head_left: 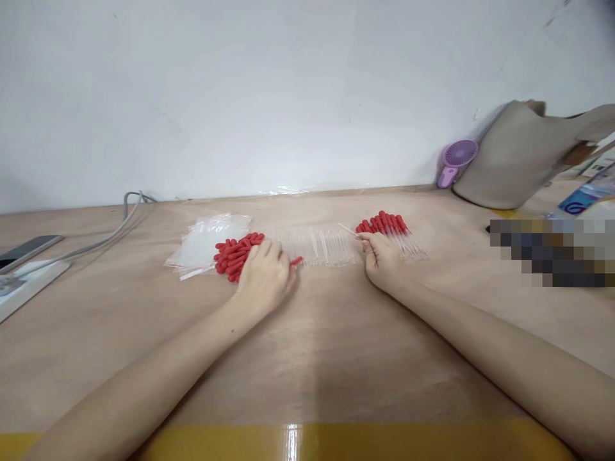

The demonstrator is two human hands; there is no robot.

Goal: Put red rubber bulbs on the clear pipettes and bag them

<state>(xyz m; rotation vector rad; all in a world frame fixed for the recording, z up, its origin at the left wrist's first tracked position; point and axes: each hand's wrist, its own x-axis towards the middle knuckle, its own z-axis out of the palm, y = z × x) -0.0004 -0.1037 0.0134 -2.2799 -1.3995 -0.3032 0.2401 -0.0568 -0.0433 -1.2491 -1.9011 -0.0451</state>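
Note:
My left hand [269, 272] is closed, pinching a red rubber bulb [297, 261] that points to the right. Beside and partly under that hand lies a pile of red rubber bulbs [234, 256]. In my right hand [382, 259], finger and thumb grip a thin clear tube [348, 230], its free end slanting up to the left. Between the hands a row of clear dropper tubes [317, 248] rests on the table. Just beyond my right hand, several droppers with red bulbs [384, 222] lie side by side, clear stems toward me.
Clear plastic bags [204, 240] are stacked behind the bulb pile. At the left are grey cables [113, 237], a phone-like dark slab [31, 248] and a white board [36, 288]. A purple fan [459, 157], a beige bag [509, 157] and a bottle [586, 195] stand at the right.

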